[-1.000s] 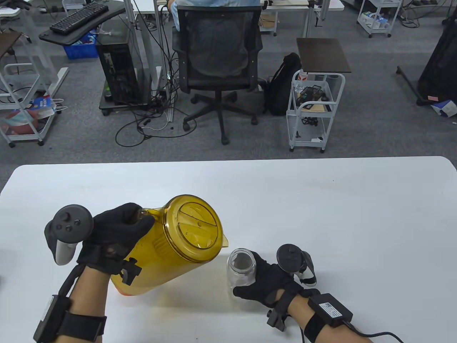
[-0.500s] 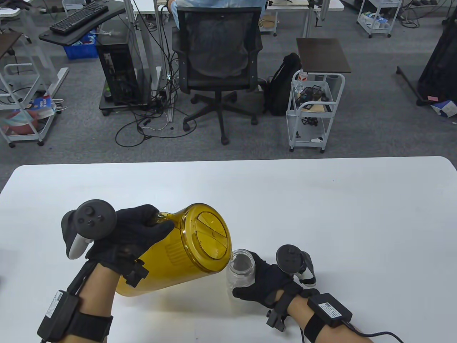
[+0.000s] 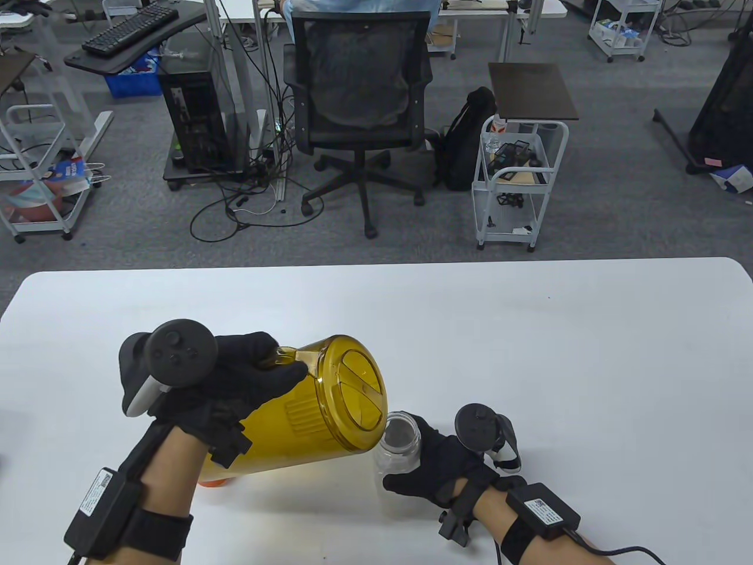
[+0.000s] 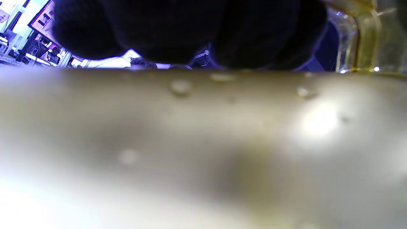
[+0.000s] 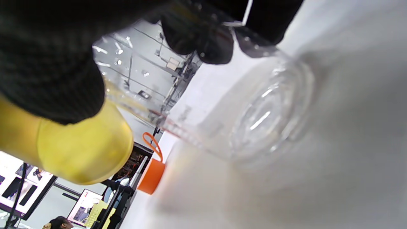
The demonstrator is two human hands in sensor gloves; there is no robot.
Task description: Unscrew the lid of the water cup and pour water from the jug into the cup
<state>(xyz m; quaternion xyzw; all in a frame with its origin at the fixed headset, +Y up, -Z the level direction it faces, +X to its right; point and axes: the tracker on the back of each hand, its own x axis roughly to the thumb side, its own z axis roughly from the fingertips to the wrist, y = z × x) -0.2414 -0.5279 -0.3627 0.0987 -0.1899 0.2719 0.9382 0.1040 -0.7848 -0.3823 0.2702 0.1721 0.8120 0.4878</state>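
In the table view my left hand (image 3: 235,382) grips the handle of the amber jug (image 3: 306,412), which is tipped far to the right, its lidded top and spout over the mouth of the clear cup (image 3: 397,450). The cup stands upright on the white table (image 3: 529,341) with no lid on, and my right hand (image 3: 438,462) holds its side. The orange lid (image 3: 213,483) lies on the table under the jug, mostly hidden; the right wrist view shows the lid (image 5: 152,176) with its loop beyond the cup (image 5: 248,117). The jug's wall (image 4: 203,149) fills the left wrist view.
The near table edge is close to both forearms. Beyond the far edge stand an office chair (image 3: 360,106) with a seated person, a white wheeled cart (image 3: 517,176) and a desk with a keyboard (image 3: 129,26).
My left hand has moved right and tipped the jug further, bringing its spout from beside the cup to over the cup's mouth. The right hand and cup have stayed put.
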